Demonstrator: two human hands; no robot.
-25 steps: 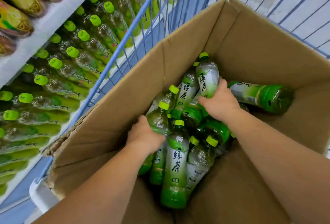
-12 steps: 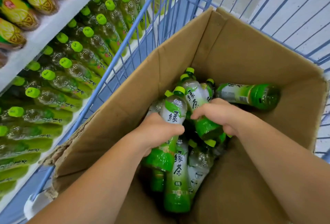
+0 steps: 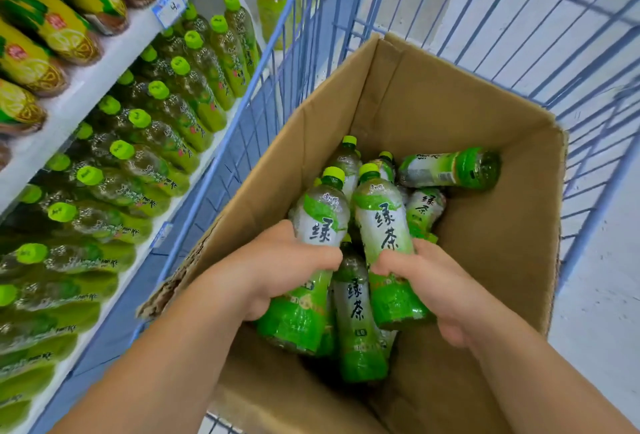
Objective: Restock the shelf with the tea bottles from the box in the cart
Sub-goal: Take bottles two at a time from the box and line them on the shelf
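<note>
Shelf (image 3: pixel 104 66) stocked with rows (image 3: pixel 166 115) of green-capped tea stands to the left of a blue wire cart (image 3: pixel 273 37), whose open cardboard box (image 3: pixel 433 104) holds a loose heap of bottles (image 3: pixel 450 170), as a person restocks. Each hand has taken one. The left hand (image 3: pixel 277 267) wraps the left bottle (image 3: pixel 318 226) and the right hand (image 3: pixel 440 284) the right bottle (image 3: pixel 384 222), with fingers (image 3: pixel 322 257) curled tight round the lower half and thumbs across the front. Both bottles stand nearly upright, side by side and just touching, with caps (image 3: pixel 333 173) pointing up and away from the wearer and bottoms down among the heap. Their long axes run from the palms toward the box's far wall. About half a dozen more lie beneath and beyond, one on its side against that wall. The coming move likely turns on the shelf lying up and to the left, across the cart's side. The left hand is nearer, so its bottle would probably go first, lifted clear of the box's left wall, with the right one crossing behind.
</note>
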